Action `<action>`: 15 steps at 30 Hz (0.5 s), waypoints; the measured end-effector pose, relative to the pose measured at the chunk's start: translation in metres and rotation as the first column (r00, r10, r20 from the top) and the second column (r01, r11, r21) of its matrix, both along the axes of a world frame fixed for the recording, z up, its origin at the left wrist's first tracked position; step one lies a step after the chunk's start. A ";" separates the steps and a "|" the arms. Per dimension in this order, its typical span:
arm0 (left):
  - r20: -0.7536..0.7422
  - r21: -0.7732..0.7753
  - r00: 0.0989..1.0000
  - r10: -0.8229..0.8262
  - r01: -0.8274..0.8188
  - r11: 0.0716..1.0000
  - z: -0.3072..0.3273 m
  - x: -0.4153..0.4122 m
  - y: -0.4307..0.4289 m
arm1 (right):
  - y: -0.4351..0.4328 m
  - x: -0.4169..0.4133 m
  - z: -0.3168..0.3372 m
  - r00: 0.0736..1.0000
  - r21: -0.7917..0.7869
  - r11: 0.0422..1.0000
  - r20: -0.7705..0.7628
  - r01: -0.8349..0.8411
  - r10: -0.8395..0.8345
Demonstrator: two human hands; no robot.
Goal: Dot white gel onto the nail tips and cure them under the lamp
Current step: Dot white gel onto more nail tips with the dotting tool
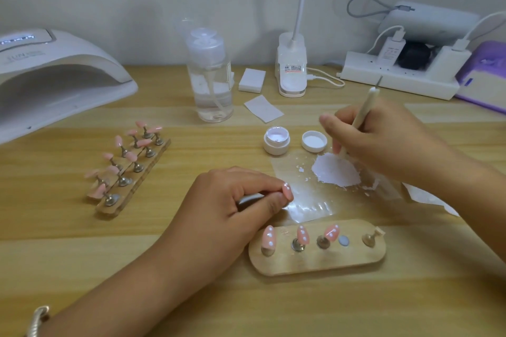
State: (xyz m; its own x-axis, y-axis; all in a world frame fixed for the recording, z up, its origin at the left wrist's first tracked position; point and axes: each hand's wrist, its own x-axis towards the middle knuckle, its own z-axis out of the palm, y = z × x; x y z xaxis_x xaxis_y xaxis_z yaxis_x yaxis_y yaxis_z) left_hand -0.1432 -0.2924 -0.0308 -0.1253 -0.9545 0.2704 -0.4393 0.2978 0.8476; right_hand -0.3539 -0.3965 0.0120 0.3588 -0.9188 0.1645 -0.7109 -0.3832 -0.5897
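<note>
My left hand (232,200) pinches a pink nail tip (287,191) with white dots, on its stand, between thumb and fingers. My right hand (383,142) holds a white dotting pen (364,109), its lower end touching a patch of white gel (336,171) on a clear sheet (306,200). The open gel jar (276,141) and its lid (314,140) sit just behind the sheet. In front lies a wooden holder (317,257) carrying three dotted pink tips (302,234) and one bare stand. The curing lamp (54,76) stands at the far left.
Two wooden strips with several plain pink tips (128,169) lie left of centre. A clear pump bottle (209,74), wipes (262,108), a desk lamp base (291,68), a power strip (397,76) and a purple device (487,76) line the back.
</note>
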 end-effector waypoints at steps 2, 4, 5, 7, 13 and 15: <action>0.002 -0.001 1.000 0.007 -0.007 1.000 0.000 0.000 0.000 | 0.001 -0.001 0.002 1.000 0.027 1.000 -0.012 -0.014 0.015; -0.005 0.004 1.000 0.012 -0.012 1.000 0.000 0.000 0.000 | 0.003 0.002 0.002 0.996 0.144 0.987 0.066 -0.066 0.057; -0.008 0.005 1.000 0.010 -0.010 1.000 0.001 -0.001 0.000 | 0.005 0.004 0.001 0.994 0.158 0.985 0.093 -0.072 0.058; -0.002 0.000 1.000 0.005 -0.005 1.000 0.001 -0.001 0.000 | 0.004 0.004 -0.002 0.997 0.075 0.996 0.070 -0.044 0.039; -0.004 0.014 1.000 0.012 -0.012 1.000 0.001 -0.001 0.000 | 0.007 0.005 0.000 0.996 0.129 0.990 0.073 -0.050 0.041; -0.004 0.016 1.000 0.009 -0.009 1.000 0.002 -0.001 0.000 | 0.007 0.007 -0.003 0.991 0.134 0.990 0.131 -0.049 0.031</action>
